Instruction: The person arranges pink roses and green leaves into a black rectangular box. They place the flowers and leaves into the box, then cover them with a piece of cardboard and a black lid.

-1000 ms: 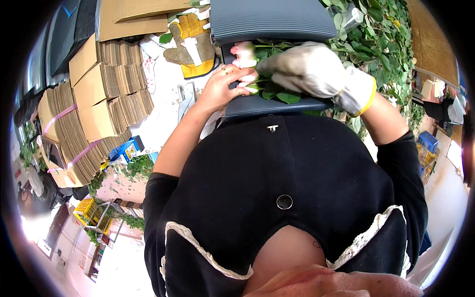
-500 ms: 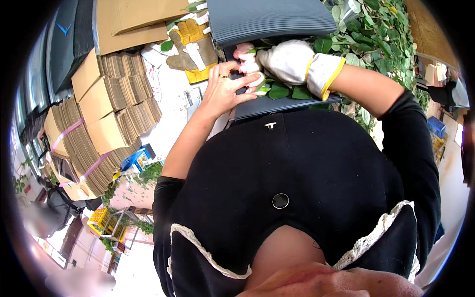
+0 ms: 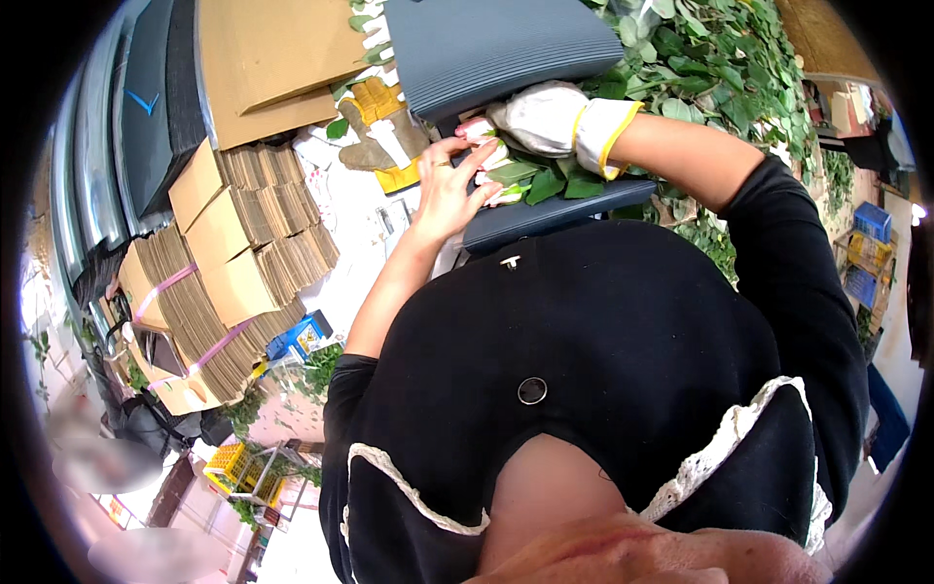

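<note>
My left hand (image 3: 449,190) is bare, with a ring, its fingers curled against pale pink rose heads (image 3: 482,131) and holding them. My right hand (image 3: 545,119), in a white glove with a yellow cuff, is curled beside the blooms over green leaves (image 3: 550,180); what its fingers grip is hidden. The roses lie between a ribbed dark grey pad (image 3: 496,49) above and a dark grey padded ledge (image 3: 545,212) against my front. A brown and yellow work glove (image 3: 384,156) lies left of the pad.
Stacks of folded cardboard (image 3: 243,243) fill the left, beside dark sheets (image 3: 146,117) and a blue box (image 3: 302,334). Loose foliage (image 3: 710,68) heaps at the right. Beyond are blue and yellow crates (image 3: 866,253), a yellow crate (image 3: 238,472) and blurred shapes at lower left.
My right hand and forearm have moved left and up, deeper beside the blooms. My left hand stays on the rose heads, fingers slightly shifted. The whole view has shifted slightly.
</note>
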Demonstrator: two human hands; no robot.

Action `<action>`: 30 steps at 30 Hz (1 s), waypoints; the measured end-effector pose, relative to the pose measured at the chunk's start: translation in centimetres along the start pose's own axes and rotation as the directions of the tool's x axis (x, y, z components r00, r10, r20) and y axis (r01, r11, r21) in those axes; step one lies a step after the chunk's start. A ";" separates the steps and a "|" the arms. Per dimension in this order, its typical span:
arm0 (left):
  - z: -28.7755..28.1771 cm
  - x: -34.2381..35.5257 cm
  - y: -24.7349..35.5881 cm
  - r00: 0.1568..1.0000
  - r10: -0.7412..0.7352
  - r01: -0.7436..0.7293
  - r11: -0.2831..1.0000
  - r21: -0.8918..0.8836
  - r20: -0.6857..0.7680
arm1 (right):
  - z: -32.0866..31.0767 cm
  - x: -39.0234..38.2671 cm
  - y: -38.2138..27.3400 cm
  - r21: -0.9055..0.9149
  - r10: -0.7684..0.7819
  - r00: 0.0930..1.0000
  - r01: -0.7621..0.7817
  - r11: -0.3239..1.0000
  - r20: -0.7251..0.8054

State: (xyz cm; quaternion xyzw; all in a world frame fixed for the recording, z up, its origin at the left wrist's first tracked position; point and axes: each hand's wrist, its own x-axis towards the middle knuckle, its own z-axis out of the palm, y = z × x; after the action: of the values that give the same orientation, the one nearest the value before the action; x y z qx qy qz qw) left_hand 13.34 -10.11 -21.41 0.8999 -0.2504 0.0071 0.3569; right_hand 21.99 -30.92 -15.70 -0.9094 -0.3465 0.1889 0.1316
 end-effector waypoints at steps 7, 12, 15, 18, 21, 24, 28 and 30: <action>-0.1 2.0 -2.1 0.975 -0.184 0.214 0.927 -0.309 0.123 | -2.5 -2.5 -0.5 -0.013 0.064 0.988 -0.062 0.998 0.142; 0.6 1.0 -1.1 0.986 -0.157 0.133 0.945 -0.297 -0.058 | -7.9 -11.4 3.0 -0.132 0.215 0.887 -0.290 0.948 -0.408; 1.7 1.7 -0.9 0.984 -0.176 0.151 0.920 -0.362 -0.035 | -2.4 -13.8 10.2 -0.353 0.286 0.865 -0.441 0.825 -0.411; 2.1 1.3 -2.0 0.973 -0.229 0.206 0.887 -0.413 -0.007 | -3.6 -13.3 10.0 -0.291 0.352 0.919 -0.391 0.873 -0.179; 0.4 1.3 -1.0 0.964 -0.262 0.256 0.880 -0.401 0.042 | -6.5 -12.1 5.3 -0.278 0.545 0.837 -0.515 0.811 0.038; 0.2 2.6 -0.5 0.984 -0.175 0.175 0.934 -0.310 0.027 | 0.2 -13.7 8.7 -0.090 0.578 0.802 -0.593 0.800 -0.147; -0.2 3.0 -0.8 0.995 -0.103 0.104 0.966 -0.238 0.017 | 0.8 -14.3 13.7 0.472 0.480 0.877 -0.429 0.770 0.015; -0.8 2.5 -0.1 0.986 -0.163 0.154 0.954 -0.257 -0.015 | -5.7 -13.3 12.7 0.733 0.549 0.813 -0.493 0.469 0.196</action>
State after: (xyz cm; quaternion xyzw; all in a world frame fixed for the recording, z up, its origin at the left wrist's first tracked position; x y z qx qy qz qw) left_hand 15.74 -10.62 -20.41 0.8635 -0.1697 -0.0375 0.4735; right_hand 22.72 -49.81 -11.95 -0.8356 0.0630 0.3158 0.4450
